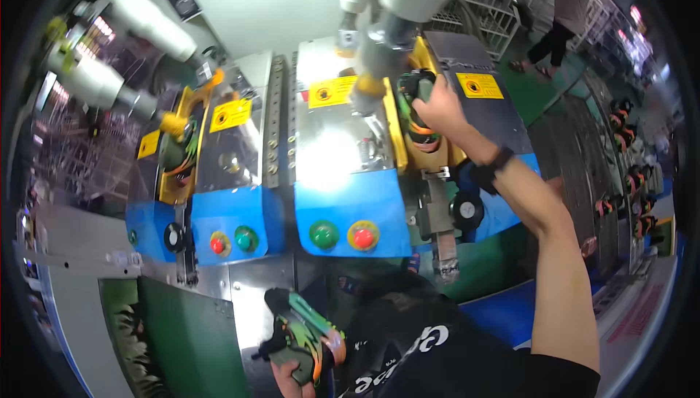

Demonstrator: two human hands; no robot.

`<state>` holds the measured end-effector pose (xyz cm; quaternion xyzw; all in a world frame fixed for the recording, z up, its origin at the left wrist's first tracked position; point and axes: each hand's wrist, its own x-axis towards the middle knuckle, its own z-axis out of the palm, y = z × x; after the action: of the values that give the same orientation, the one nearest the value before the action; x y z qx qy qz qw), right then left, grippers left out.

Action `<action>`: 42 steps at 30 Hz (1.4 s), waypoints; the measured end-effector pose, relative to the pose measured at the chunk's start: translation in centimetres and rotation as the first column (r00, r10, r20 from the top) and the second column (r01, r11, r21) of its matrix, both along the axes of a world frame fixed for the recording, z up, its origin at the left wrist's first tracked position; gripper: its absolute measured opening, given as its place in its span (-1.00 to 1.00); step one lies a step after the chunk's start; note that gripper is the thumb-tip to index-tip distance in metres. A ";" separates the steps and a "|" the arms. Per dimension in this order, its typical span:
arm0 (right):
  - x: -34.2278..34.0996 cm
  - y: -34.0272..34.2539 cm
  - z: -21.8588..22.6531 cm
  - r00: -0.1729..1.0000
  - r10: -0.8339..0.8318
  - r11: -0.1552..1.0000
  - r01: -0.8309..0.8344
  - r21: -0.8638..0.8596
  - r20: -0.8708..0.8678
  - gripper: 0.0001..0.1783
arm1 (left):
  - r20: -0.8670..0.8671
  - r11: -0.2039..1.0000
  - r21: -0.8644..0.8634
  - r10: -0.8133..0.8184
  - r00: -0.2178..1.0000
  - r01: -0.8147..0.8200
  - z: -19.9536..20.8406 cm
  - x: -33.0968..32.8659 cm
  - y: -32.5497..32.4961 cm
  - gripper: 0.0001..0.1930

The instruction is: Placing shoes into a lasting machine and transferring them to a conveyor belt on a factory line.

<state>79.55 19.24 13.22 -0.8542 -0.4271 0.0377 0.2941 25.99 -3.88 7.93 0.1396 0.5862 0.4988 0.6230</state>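
Observation:
My left hand (289, 375), low in the view near my body, grips a multicoloured shoe (310, 329) in green, orange and black; its fingers are partly hidden by the shoe. My right arm reaches forward to the right machine station. There my right hand (440, 112) is closed round the upper part of a second shoe (421, 135), black, green and orange, which sits between yellow side plates (397, 135). A third similar shoe (175, 156) sits in the left station, between yellow plates, with no hand on it.
White machine arms (149, 22) hang over both stations. Blue front panels carry green buttons (324, 234) and red buttons (363, 235). Yellow warning labels (334, 91) mark the metal covers. Several shoes stand on a rack (625, 183) at right. Another person (565, 11) stands at the far right.

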 end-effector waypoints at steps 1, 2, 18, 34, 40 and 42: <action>-1.9 -2.0 0.8 0.982 0.111 0.981 -0.133 0.140 0.152 -0.26 | 0.071 1.000 0.003 -0.017 0.997 0.017 1.4 0.6 0.9 -0.34; -6.2 -3.7 2.2 0.978 0.193 0.958 -0.206 0.201 0.084 -0.29 | 0.061 0.999 -0.002 -0.037 0.997 0.037 3.3 1.1 1.4 -0.35; -33.6 -11.0 -5.3 0.535 0.844 0.502 -0.814 0.293 0.038 -0.52 | 0.063 0.999 0.039 -0.005 0.998 0.003 -0.4 -5.7 -3.0 -0.33; -47.3 -20.2 -7.2 -0.166 0.846 -0.013 -0.956 0.292 -0.507 -0.83 | -0.695 0.968 0.055 0.212 0.687 -0.243 -9.9 -17.2 -7.6 -0.16; -55.2 -18.7 -9.5 0.208 0.701 0.237 -0.970 -0.052 -0.682 -0.32 | -0.690 0.997 0.036 0.075 0.720 -0.069 -12.6 -19.6 -6.6 -0.08; -61.3 -17.3 -8.3 0.187 0.751 0.312 -0.946 0.090 -0.633 -0.66 | 0.011 0.973 0.101 -0.210 0.978 0.207 -10.9 -25.3 -7.2 -0.07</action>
<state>18.30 1.89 4.92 -0.4392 -0.7090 0.5188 0.1880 0.71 -11.03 -3.01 0.2257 0.5362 0.4605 0.6704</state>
